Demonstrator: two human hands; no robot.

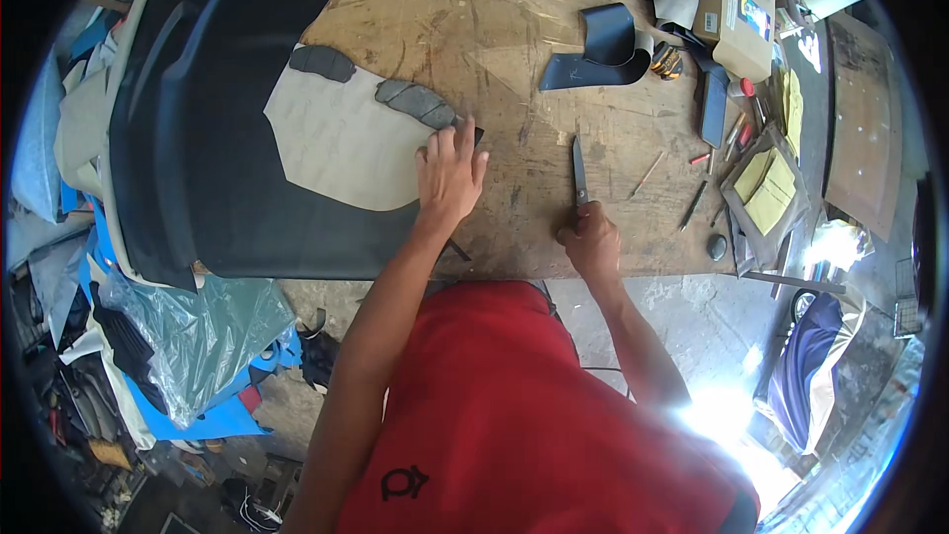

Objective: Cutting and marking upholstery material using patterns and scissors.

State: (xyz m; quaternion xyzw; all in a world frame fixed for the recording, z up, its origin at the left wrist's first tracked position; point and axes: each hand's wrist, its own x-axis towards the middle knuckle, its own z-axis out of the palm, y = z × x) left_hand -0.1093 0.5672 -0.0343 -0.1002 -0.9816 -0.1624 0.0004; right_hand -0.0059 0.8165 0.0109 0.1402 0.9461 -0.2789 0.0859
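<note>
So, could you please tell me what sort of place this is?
Probably a workshop for leather or similar sheet material: a large black sheet lies on a scratched wooden table, with a curled black piece farther back, and the right hand holds a knife.

Black sheet point(203, 173), cream patch point(346, 148); grey slabs point(415, 103); brown tabletop point(524, 178), dark-streaked; silvery knife blade point(579, 170); red shirt point(534, 415), black emblem point(401, 483).

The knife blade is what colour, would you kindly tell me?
The knife blade is grey, showing best in the head view, the only one.
</note>
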